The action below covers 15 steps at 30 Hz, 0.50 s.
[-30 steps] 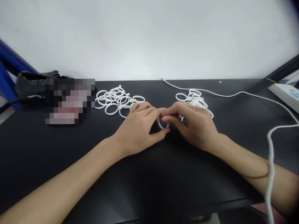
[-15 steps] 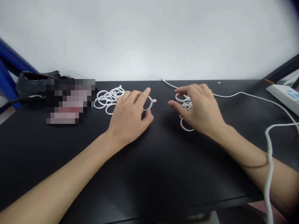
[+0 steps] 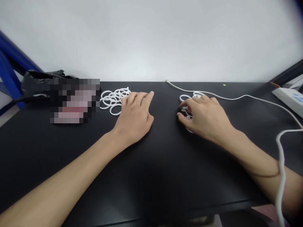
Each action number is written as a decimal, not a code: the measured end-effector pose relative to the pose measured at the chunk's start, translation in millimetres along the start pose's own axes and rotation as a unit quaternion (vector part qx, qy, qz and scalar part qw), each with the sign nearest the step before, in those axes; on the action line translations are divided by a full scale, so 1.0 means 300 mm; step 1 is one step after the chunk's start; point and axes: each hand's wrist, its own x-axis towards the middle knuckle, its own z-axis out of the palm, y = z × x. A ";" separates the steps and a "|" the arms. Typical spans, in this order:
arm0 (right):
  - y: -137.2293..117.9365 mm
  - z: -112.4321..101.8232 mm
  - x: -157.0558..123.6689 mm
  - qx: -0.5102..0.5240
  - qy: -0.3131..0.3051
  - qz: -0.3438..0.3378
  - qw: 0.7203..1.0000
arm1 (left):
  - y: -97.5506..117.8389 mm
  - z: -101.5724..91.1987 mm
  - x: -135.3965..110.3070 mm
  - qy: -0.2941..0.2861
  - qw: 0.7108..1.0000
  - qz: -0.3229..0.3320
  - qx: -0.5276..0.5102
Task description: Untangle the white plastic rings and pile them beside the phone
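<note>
A pile of thin white rings (image 3: 115, 110), some with a small knob, lies on the black table (image 3: 151, 176) left of centre. My left hand (image 3: 134, 116) rests palm down at the right side of this pile, index finger stretched forward and thumb beside the palm; what lies beneath it is hidden. Over a second group of white rings (image 3: 185, 98), right of centre, is my right hand (image 3: 205, 118). Its fingers are bent downward with thumb and index apart, and a few rings show between and around them. Whether it touches them cannot be made out.
A thin white cable (image 3: 236, 98) runs along the back right. A thicker white cord (image 3: 281, 164) hangs before my right forearm. A black plastic bag (image 3: 35, 83) and a pixelated item (image 3: 75, 101) are at left. A white box (image 3: 288, 96) stands at the right edge.
The ring that showed between my left thumb and index is now covered by the hand. My right hand has sunk lower over its rings, fingers more bent. The view has shifted slightly.
</note>
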 end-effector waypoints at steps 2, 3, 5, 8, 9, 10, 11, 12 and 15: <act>-0.004 0.000 -0.001 0.006 -0.009 -0.014 1.000 | 0.009 -0.004 0.000 -0.016 1.000 0.020 -0.016; -0.006 0.002 -0.002 0.008 -0.005 -0.023 1.000 | 0.012 -0.005 -0.001 -0.021 0.999 0.029 -0.024; -0.010 0.006 -0.002 0.013 0.010 -0.040 0.999 | 0.017 -0.007 -0.003 -0.026 0.998 0.044 -0.036; -0.022 0.001 0.001 0.033 0.039 -0.058 0.997 | 0.021 -0.008 -0.009 -0.019 0.997 0.057 -0.047; -0.027 -0.004 0.003 0.045 0.052 -0.061 0.996 | 0.022 -0.009 -0.010 -0.016 0.997 0.059 -0.050; -0.033 -0.010 0.004 0.060 0.066 -0.065 0.994 | 0.022 -0.009 -0.011 -0.014 0.997 0.061 -0.055; -0.039 -0.018 0.005 0.078 0.081 -0.069 0.991 | 0.022 -0.010 -0.011 -0.013 0.996 0.062 -0.060; -0.045 -0.026 0.005 0.100 0.095 -0.075 0.988 | 0.023 -0.011 -0.010 -0.011 0.996 0.062 -0.066; -0.061 -0.047 -0.001 0.167 0.123 -0.096 0.974 | 0.026 -0.013 -0.008 -0.006 0.995 0.059 -0.081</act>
